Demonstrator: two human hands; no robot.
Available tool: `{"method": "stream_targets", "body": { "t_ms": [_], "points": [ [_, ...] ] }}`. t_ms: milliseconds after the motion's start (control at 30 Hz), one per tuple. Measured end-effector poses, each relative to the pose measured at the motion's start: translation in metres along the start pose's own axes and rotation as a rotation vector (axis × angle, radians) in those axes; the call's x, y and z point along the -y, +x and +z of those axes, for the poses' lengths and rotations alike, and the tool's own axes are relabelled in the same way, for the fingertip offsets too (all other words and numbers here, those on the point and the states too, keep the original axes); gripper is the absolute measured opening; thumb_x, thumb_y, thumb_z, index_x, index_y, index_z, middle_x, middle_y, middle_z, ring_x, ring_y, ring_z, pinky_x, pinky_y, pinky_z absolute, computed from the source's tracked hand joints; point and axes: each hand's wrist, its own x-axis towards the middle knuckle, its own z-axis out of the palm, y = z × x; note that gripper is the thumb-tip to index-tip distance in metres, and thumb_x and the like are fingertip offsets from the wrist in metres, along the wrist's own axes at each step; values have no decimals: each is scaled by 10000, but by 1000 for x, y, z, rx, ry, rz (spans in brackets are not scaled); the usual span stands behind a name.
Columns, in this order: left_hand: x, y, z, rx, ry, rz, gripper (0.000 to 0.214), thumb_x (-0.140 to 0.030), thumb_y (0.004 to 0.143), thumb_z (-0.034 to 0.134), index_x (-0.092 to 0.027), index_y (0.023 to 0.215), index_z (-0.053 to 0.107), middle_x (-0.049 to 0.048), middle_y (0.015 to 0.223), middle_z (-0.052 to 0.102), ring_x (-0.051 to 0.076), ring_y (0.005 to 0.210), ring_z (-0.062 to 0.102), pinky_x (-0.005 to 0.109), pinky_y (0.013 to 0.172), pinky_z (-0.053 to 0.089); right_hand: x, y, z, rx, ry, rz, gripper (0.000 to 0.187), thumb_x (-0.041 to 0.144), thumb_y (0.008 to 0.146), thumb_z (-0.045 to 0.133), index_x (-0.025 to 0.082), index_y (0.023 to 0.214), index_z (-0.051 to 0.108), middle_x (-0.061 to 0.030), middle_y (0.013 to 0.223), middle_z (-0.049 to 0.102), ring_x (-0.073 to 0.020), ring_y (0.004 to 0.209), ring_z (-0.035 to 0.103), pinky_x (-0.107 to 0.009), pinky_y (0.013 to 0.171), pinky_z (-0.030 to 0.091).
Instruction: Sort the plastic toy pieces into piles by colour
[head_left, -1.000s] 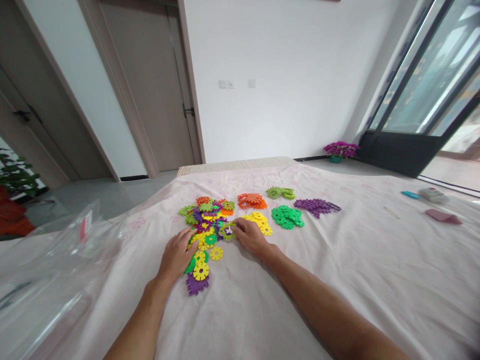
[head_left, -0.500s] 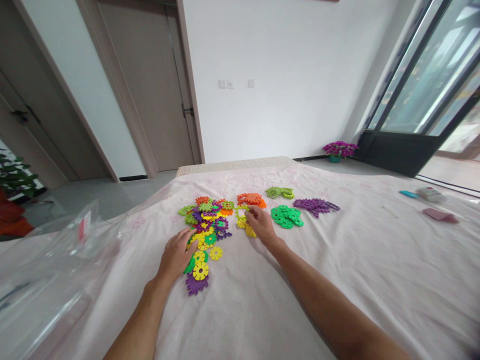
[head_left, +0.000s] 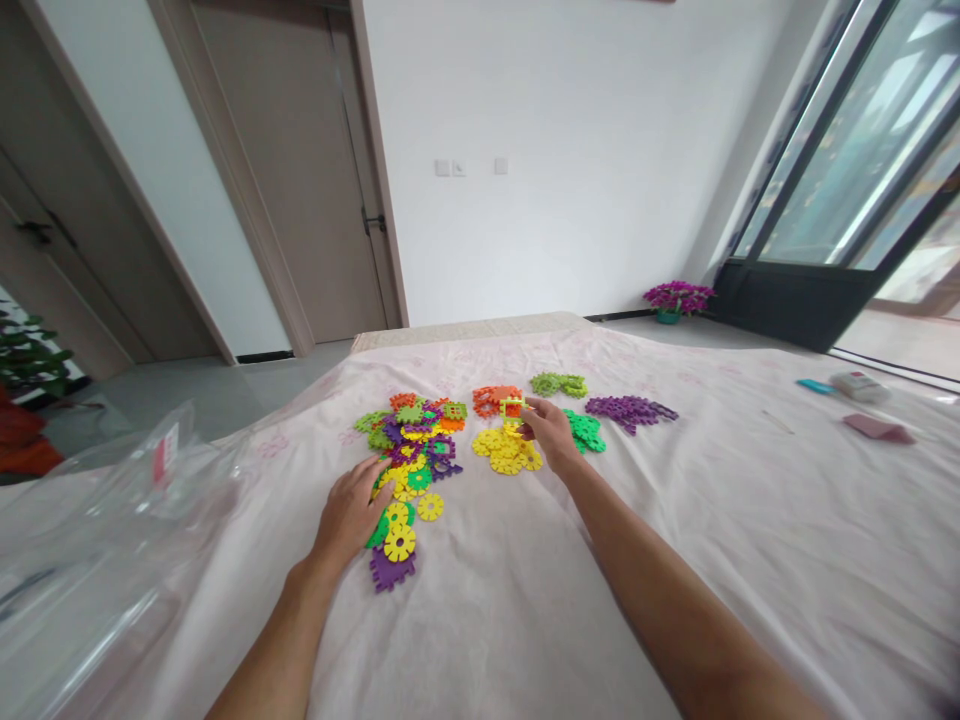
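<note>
My right hand (head_left: 550,430) pinches a yellow-green square frame-shaped building piece (head_left: 513,400) and holds it over the edge of the orange pile (head_left: 491,401). Just below lies a pile of yellow notched discs (head_left: 504,450). Green discs (head_left: 587,430) are partly hidden behind the right hand. My left hand (head_left: 354,505) rests with fingers apart at the left side of a mixed heap of plastic pieces (head_left: 412,440), touching the yellow and green discs there. A purple square piece (head_left: 392,569) sits at the heap's near end.
Light green pieces (head_left: 559,384) and purple pieces (head_left: 631,411) form separate piles to the right. Clear plastic packaging (head_left: 112,540) covers the left side. A pink cloth (head_left: 879,428), a blue item (head_left: 814,386) and a white packet (head_left: 859,387) lie far right on the wrinkled sheet (head_left: 720,500).
My right hand has moved right and slightly up with the yellow-green square piece, uncovering more yellow discs and covering part of the green ones. My left hand stays in place.
</note>
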Motion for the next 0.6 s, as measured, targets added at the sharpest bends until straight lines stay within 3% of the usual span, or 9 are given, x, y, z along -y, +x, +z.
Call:
{"method": "stream_targets", "body": {
  "t_ms": [133,200,300,400,500,600],
  "points": [
    [0,0,0,2,-5,-4,437,-383,930,411,-186,1280,581,99,1361,567,240,1262,514,423,1088,382,2,4,-6,133,-16,95,355,252,665,683,112,990,651,4,608,611,-125,514,610,-178,416,469],
    [1,1,1,2,-2,-3,434,-383,928,415,-190,1280,580,95,1360,570,236,1265,513,416,1090,381,-1,10,-9,90,89,110,367,246,656,684,118,997,640,-10,655,634,-134,561,634,-196,467,514],
    [2,1,2,2,0,-1,437,-391,929,415,-187,1278,580,97,1356,572,235,1269,511,415,1090,382,-7,18,-11,-88,332,65,476,238,639,687,149,1095,586,-47,892,678,-154,787,683,-229,655,578],
    [2,1,2,3,2,-2,440,-396,933,408,-185,1279,578,97,1361,567,236,1269,509,417,1088,381,-13,22,-13,-198,376,38,594,239,616,689,172,1187,537,-79,1106,645,-175,976,657,-239,744,571],
    [2,1,2,4,4,-2,440,-400,934,403,-190,1279,577,91,1363,567,230,1271,508,407,1090,377,-15,19,-12,-207,312,34,614,246,610,685,177,1203,543,-103,1219,606,-190,1043,633,-256,781,560],
    [1,1,2,0,-2,-3,437,-401,930,409,-197,1277,579,86,1361,569,227,1271,509,402,1089,378,-13,10,-6,-117,232,32,463,247,613,665,149,1063,627,-106,1140,649,-189,923,663,-282,749,562]
  ]
}}
